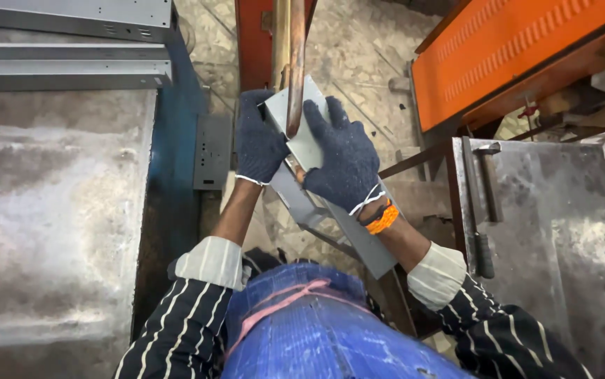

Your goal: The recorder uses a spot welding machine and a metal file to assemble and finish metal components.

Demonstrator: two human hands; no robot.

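Left hand (259,140), right hand (341,158) gripping grey metal piece (316,151), possibly under copper rod (295,63)

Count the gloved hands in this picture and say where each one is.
2. The left hand grips the left edge of the grey metal piece; the right hand presses on its top face, beside the copper rod. No other hands show.

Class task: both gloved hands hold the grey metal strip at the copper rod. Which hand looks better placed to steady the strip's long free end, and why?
Probably the right hand. It lies flat on the grey metal strip on the side where the strip runs back towards the body. The left hand grips the far end beside the copper rod.
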